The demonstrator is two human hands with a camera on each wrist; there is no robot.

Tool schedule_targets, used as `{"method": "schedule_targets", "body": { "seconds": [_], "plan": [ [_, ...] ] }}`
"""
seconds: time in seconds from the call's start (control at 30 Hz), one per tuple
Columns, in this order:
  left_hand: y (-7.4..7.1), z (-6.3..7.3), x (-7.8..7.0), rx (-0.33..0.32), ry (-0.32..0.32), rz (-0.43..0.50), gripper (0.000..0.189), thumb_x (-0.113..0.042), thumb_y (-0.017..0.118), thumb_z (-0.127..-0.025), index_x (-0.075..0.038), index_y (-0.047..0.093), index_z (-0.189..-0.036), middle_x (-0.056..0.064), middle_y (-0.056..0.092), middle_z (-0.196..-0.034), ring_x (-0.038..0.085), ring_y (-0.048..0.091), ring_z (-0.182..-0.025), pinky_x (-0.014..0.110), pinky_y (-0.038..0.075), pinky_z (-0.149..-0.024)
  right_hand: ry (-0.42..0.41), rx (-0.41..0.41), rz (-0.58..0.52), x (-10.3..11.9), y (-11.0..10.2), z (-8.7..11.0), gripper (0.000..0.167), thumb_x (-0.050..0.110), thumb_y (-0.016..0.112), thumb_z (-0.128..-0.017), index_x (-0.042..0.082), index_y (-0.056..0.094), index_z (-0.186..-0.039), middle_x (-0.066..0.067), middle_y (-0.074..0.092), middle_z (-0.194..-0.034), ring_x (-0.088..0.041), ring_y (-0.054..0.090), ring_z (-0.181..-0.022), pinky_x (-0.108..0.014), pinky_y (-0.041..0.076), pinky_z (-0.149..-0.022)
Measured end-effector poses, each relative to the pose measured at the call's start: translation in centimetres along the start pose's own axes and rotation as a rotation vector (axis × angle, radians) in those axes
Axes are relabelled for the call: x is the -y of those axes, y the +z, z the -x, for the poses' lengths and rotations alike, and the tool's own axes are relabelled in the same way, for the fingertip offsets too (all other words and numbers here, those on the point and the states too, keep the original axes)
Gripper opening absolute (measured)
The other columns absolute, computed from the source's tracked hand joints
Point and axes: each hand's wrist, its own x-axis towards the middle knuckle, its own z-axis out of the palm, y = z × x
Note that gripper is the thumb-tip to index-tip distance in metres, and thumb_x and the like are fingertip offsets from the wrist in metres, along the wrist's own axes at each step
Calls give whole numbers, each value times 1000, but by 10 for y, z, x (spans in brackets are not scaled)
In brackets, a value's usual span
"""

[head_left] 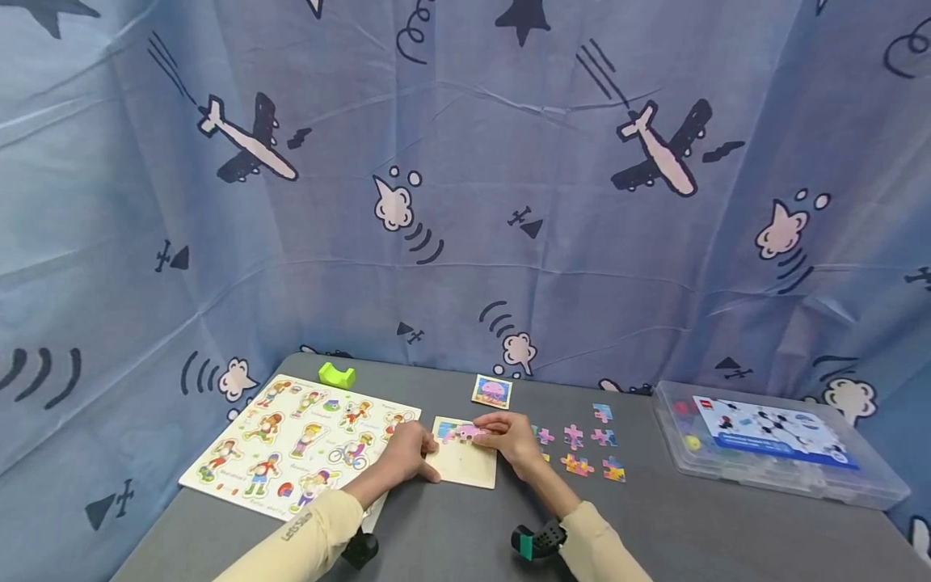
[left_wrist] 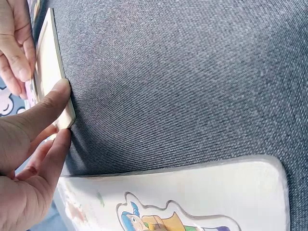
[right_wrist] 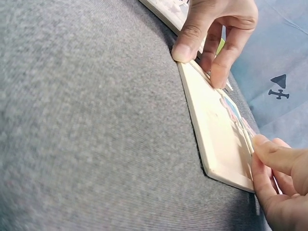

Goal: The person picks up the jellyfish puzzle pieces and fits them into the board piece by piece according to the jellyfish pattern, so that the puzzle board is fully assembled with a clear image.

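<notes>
A small square wooden puzzle board (head_left: pixel 461 471) lies between both hands, with pink and blue jigsaw pieces (head_left: pixel 449 432) set along its far side. My left hand (head_left: pixel 404 454) grips its left edge; in the left wrist view the thumb (left_wrist: pixel 55 96) lies on the rim and the fingers sit along the side. My right hand (head_left: pixel 511 441) is over the far right part of the board, thumb and fingers curled about a pink puzzle piece (head_left: pixel 469 433) at the rim. The fingertips partly hide that piece. In the right wrist view, the board's bare recess (right_wrist: pixel 224 139) shows.
Loose jigsaw pieces (head_left: pixel 573 437) lie right of the board, and a small picture card (head_left: pixel 491 391) behind it. A large peg puzzle (head_left: pixel 291 453) with child figures lies left, a green block (head_left: pixel 337 375) beyond it. A clear plastic case (head_left: pixel 778 444) stands at the right.
</notes>
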Motion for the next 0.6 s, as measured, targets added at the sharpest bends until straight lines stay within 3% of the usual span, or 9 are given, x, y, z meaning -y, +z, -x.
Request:
{"method": "schedule_targets", "body": {
  "seconds": [0.27, 0.6],
  "plan": [
    [3, -1, 1, 15, -16, 22, 62, 3, 89, -50, -8, 28, -57, -12, 14, -54, 6, 17, -52, 22, 15, -50, -21, -59, 66, 0, 2, 1, 23, -16, 73, -71, -14, 67, -94, -26, 69, -88, -11, 62, -71, -17, 49, -60],
    [-2, 2, -4, 1, -3, 18, 59, 3, 90, -49, -7, 31, -56, -12, 15, -55, 5, 17, -52, 21, 15, -51, -77, -48, 197, 0, 9, 2, 20, -9, 75, -73, -10, 69, -92, -21, 71, -87, -12, 62, -72, -17, 47, -58]
  ]
}}
